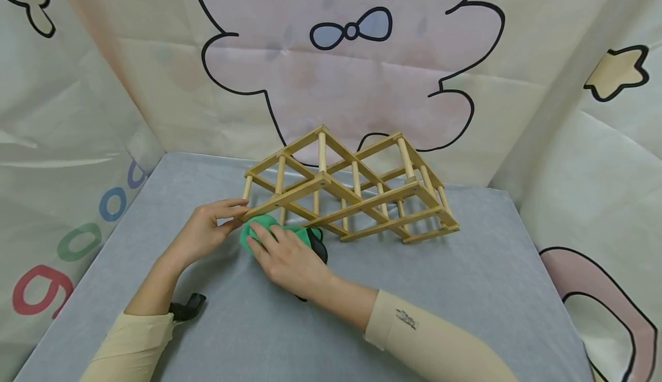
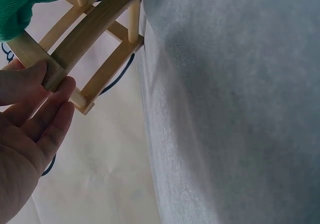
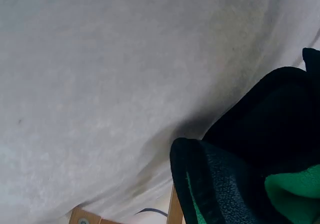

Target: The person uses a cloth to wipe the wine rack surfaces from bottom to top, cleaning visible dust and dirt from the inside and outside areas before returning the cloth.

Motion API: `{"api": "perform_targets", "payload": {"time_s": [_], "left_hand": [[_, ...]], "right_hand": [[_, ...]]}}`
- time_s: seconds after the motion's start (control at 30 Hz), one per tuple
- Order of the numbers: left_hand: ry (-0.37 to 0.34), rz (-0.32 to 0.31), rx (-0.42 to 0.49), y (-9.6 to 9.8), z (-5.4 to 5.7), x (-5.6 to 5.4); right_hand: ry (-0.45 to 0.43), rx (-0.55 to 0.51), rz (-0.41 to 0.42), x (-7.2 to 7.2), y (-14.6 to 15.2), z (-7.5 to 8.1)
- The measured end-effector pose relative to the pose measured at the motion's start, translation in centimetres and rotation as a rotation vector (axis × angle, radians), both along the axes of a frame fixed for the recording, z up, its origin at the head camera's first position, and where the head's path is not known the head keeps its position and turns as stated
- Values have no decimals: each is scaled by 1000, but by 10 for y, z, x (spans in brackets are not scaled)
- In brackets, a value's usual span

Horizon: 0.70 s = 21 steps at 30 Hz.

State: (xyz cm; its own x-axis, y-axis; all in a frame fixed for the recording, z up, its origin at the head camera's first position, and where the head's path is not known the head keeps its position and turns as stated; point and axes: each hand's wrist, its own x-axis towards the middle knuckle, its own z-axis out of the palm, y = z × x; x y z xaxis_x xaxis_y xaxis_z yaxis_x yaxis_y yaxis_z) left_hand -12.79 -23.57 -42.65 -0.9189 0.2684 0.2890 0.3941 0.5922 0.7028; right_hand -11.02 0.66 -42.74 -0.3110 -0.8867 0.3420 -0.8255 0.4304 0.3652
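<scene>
Grey-blue counter (image 1: 491, 278) sits btwn printed curtains (image 1: 527, 106) w/ blue bow tie (image 1: 351, 30) at back, pale-ylw star (image 1: 618, 73) on R, coloured rings (image 1: 63, 249) on L.

and the rack (image 1: 362, 205) fills the back middle of the desk (image 1: 496, 278), its slats and posts barring the straight run through; gaps show between them, each fenced by wood. its left end is the jam: left hand (image 1: 207, 227) on the corner, cloth (image 1: 264, 221) bunched beside it, right hand (image 1: 287, 258) on top, right sleeve (image 1: 439, 336) slanting across the near approach. out wide, there's a free lane right of the rack, up to the right wall (image 1: 620, 152), and another left of the left hand. room behind, toward the back wall (image 1: 155, 83), is hard to judge.
</scene>
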Motion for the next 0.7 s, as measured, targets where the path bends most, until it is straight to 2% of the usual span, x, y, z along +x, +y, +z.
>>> {"api": "perform_targets", "payload": {"time_s": [0.17, 0.4, 0.7], "left_hand": [[-4, 2, -3, 0, 0, 0], [3, 12, -6, 0, 1, 0], [6, 21, -5, 1, 0, 0]], "right_hand": [[-20, -69, -25, 0, 10, 10], [-5, -181, -57, -2, 29, 22], [-18, -170, -76, -6, 46, 15]]}}
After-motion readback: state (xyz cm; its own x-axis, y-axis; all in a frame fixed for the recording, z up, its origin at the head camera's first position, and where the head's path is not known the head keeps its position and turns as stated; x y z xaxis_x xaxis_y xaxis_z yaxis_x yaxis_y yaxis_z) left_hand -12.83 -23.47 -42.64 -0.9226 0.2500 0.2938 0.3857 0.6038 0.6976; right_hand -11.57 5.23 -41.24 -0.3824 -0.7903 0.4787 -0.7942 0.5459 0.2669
